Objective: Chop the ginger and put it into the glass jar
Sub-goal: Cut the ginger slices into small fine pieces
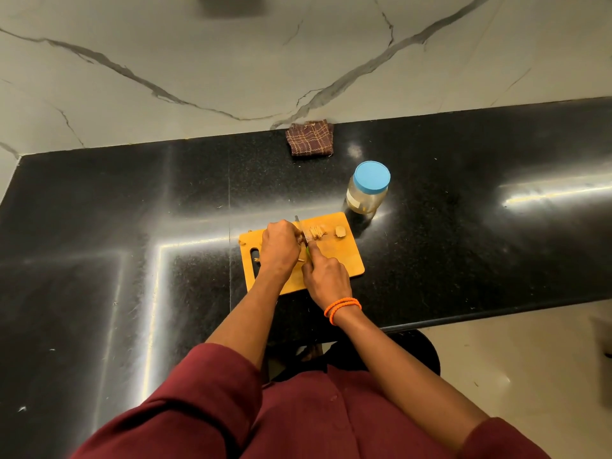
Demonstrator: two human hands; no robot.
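Mid-chop here; left hand [280, 248] has its fingers curled down over the ginger [302, 240] at frame centre on the cutting board [344, 260]; right hand [326, 276] is wrapped round the knife [306, 238]; cut slices [317, 232] lie just right of the blade; I'd keep those fingertips tucked back and the cuts thin; glass jar [366, 193], upper right of the board, lid on.

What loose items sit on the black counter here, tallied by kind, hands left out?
Cutting board: 1
Knife: 1
Jar with blue lid: 1
Checked cloth: 1
Ginger groups on the board: 2, cut slices and one uncut chunk
Total: 6
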